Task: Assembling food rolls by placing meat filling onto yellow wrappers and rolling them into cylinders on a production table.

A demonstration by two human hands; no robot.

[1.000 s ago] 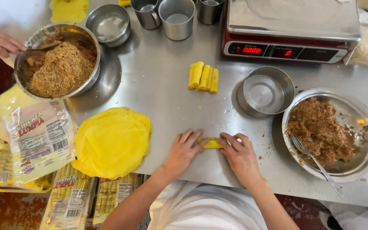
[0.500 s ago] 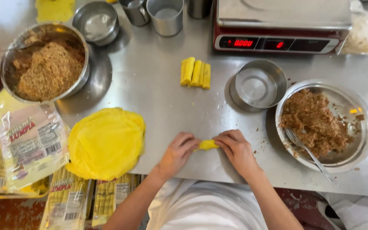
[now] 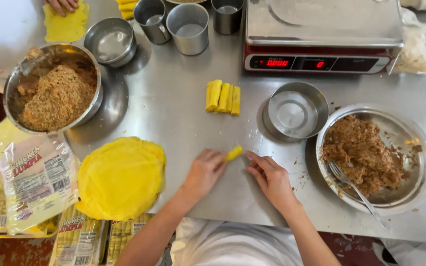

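My left hand [image 3: 202,173] pinches a small yellow roll [image 3: 233,153] at its fingertips, with one end tilted up off the steel table [image 3: 173,108]. Just to the right, my right hand [image 3: 270,178] rests flat on the table, its fingertips close to the roll but apparently not gripping it. A round stack of yellow wrappers [image 3: 122,177] lies left of my left hand. Several finished yellow rolls [image 3: 223,96] lie side by side further back. A steel plate of brown filling [image 3: 366,157] with a fork [image 3: 358,192] sits to my right.
An empty steel bowl [image 3: 297,111] stands beside the plate, with a scale [image 3: 321,34] behind it. A large bowl of filling [image 3: 55,96], steel cups [image 3: 188,22] and printed packets [image 3: 35,182] are at the left. Another person's hands [image 3: 65,5] work on a wrapper at the top left.
Both hands were pressing the roll flat on the table. Now my left hand has lifted it at an angle and my right hand has come off it.
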